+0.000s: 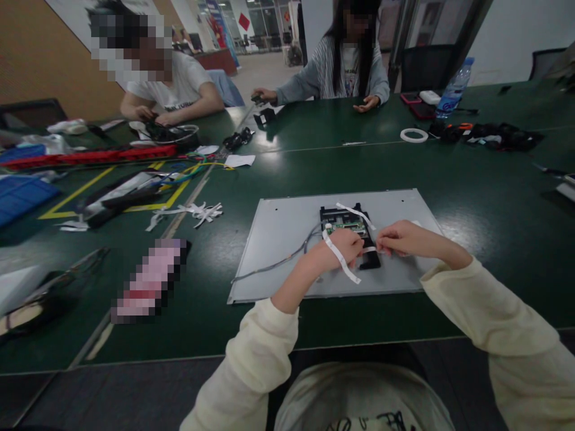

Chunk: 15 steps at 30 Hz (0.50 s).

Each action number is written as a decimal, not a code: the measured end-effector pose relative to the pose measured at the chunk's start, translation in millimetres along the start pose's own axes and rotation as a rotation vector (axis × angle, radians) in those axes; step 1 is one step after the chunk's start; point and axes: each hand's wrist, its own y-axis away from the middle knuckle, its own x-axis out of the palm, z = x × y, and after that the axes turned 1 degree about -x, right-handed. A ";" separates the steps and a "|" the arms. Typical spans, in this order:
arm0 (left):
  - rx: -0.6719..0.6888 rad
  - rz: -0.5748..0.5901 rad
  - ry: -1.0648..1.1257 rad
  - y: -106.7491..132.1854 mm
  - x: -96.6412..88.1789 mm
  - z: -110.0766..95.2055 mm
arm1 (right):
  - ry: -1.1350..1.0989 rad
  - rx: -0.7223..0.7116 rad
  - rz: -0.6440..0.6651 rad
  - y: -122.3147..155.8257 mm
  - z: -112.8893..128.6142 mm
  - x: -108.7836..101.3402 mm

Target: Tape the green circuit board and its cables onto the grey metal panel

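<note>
Black frame (371,260) on grey panel (276,239) | Our left hand (345,248) curls over it, right hand (402,238) just beside; grips, we cannot tell | White strip (340,257) across our left hand could catch if brushed; cable (269,265), if tugged, might shift the frame

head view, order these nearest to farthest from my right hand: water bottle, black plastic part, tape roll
1. Black plastic part, just left of the right hand
2. Tape roll, across the table, ahead
3. Water bottle, farther back, to the right
</note>
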 end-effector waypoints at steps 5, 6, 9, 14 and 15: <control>0.051 -0.085 -0.141 -3.3 7.5 1.6 | 0.072 0.025 -0.023 -0.9 -1.4 -0.6; 0.058 -0.094 -0.154 -3.5 8.8 2.3 | 0.080 0.036 -0.020 -0.5 -2.1 -1.4; 0.071 -0.094 -0.170 -3.0 10.8 4.3 | 0.101 0.054 -0.009 1.8 -4.6 -5.4; 0.040 -0.042 -0.108 1.9 4.9 3.1 | 0.179 0.006 -0.073 5.3 -5.0 -9.6; 0.022 -0.022 -0.083 3.0 2.9 2.2 | 0.218 -0.022 -0.118 5.2 -3.8 -9.0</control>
